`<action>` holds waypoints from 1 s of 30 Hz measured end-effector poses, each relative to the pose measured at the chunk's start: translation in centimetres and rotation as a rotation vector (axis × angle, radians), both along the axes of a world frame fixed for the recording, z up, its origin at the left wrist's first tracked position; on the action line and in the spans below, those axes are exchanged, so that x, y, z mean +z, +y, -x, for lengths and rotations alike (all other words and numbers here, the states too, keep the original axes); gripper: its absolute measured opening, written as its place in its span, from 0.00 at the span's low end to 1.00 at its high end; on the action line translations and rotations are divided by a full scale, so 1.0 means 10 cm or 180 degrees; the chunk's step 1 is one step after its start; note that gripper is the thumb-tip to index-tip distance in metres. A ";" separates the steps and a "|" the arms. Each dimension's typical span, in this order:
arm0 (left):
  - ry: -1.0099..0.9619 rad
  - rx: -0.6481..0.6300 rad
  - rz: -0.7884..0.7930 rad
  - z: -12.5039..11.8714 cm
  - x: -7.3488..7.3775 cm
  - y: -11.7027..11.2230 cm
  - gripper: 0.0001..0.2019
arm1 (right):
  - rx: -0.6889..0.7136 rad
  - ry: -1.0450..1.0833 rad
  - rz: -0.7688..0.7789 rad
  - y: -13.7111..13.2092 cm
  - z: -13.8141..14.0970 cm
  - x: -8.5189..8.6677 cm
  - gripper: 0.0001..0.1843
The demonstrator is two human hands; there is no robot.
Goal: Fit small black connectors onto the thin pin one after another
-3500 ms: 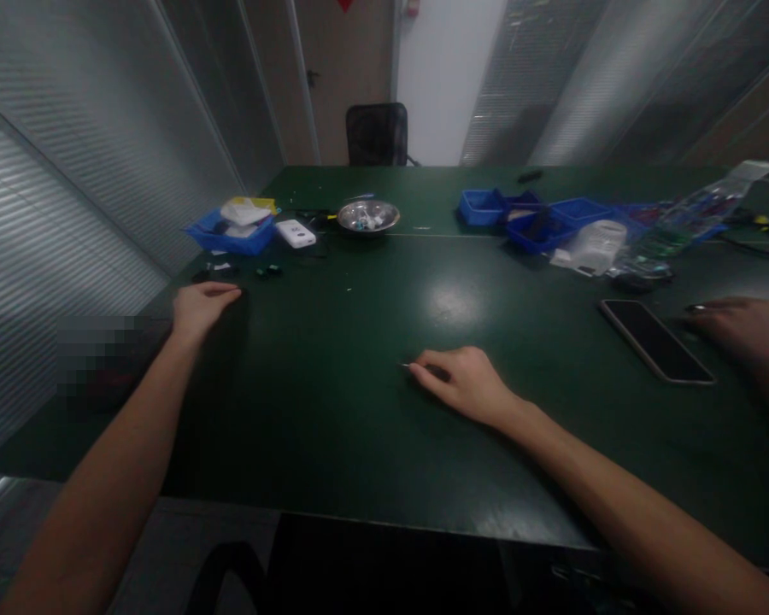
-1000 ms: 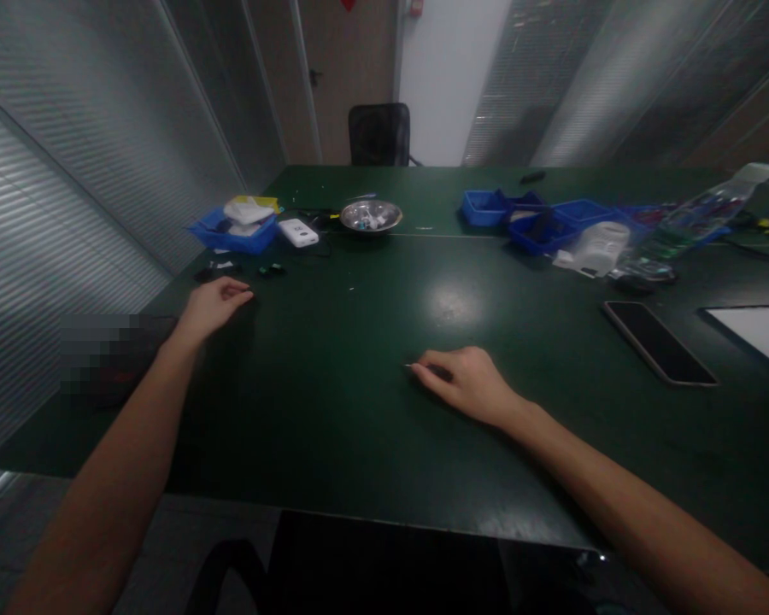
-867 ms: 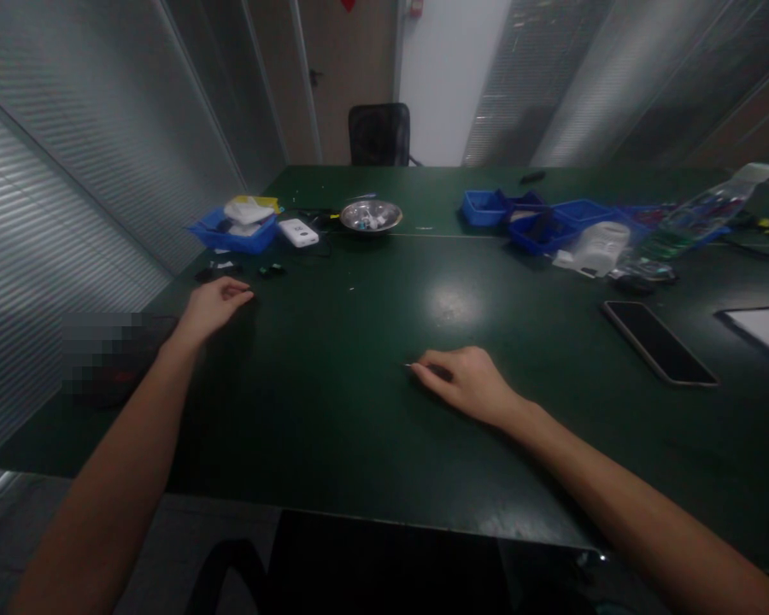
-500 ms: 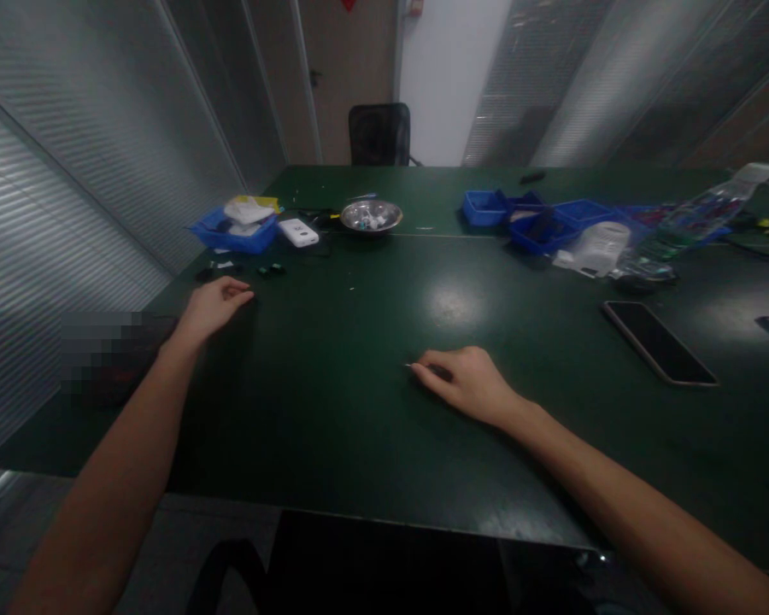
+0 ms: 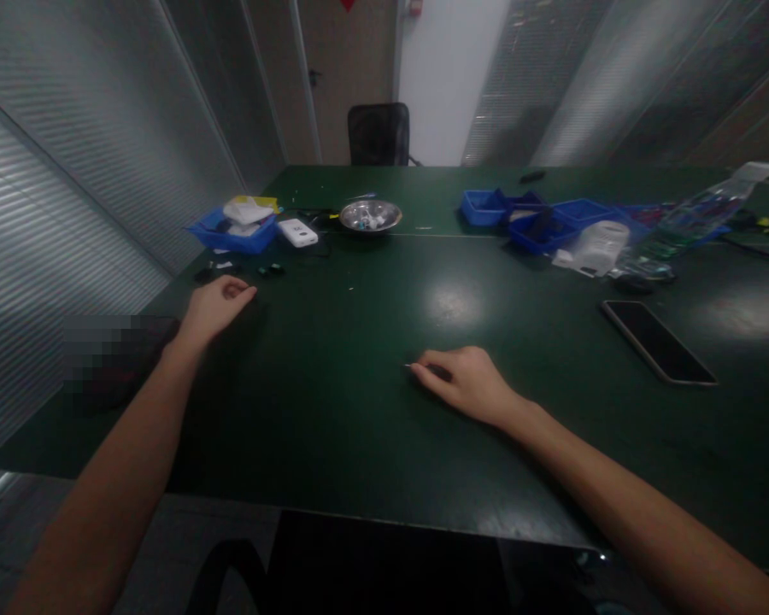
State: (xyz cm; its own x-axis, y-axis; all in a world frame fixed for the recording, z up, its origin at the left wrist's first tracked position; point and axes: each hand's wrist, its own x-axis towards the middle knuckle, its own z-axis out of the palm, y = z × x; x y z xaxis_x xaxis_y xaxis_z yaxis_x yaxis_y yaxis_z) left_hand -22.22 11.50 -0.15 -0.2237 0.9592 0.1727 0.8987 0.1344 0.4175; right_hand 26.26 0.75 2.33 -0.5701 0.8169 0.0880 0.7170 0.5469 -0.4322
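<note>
My left hand [image 5: 220,306] is over the left part of the green table, with thumb and fingertips pressed together. Anything between them is too small to make out. Just beyond it lie small dark pieces [image 5: 271,270] and white scraps. My right hand [image 5: 465,378] rests on the table near the middle, its thumb and index finger closed in a pinch. From its fingertips a tiny thin pale piece [image 5: 407,366] sticks out to the left; its kind cannot be told.
A metal bowl [image 5: 370,217] with small white pieces stands farther back, beside a white device [image 5: 298,232] and a blue bin [image 5: 234,233]. To the right are blue trays [image 5: 538,232], a plastic bottle [image 5: 698,218] and a phone [image 5: 659,342]. A dark bag [image 5: 125,359] sits left of my forearm.
My left hand's fingertips have come together, and the hand has shifted very slightly to the right. My right hand has stayed in place with its pinch unchanged.
</note>
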 end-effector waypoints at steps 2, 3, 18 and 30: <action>0.0035 0.0029 -0.0051 -0.05 0.00 -0.01 0.26 | 0.0005 0.0003 0.0006 0.00 0.00 0.00 0.22; 0.0059 0.0043 -0.0080 -0.07 -0.01 -0.02 0.26 | 0.0012 0.0002 0.0014 0.01 0.00 0.00 0.22; 0.0537 0.0503 0.0022 -0.17 -0.05 -0.01 0.20 | 0.0009 0.0006 0.0019 0.00 0.01 0.00 0.22; 0.0165 -0.0629 -0.0854 -0.87 0.19 -0.23 0.15 | 0.0011 -0.0001 -0.0014 0.01 0.00 -0.02 0.21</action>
State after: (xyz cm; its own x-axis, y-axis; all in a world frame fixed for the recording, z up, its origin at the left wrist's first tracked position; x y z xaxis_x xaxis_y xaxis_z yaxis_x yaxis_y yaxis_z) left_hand -13.57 9.23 1.70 -0.0223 0.9019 0.4314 0.9174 -0.1530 0.3674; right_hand 26.25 0.82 2.13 -0.5728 0.8146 0.0916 0.7153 0.5513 -0.4295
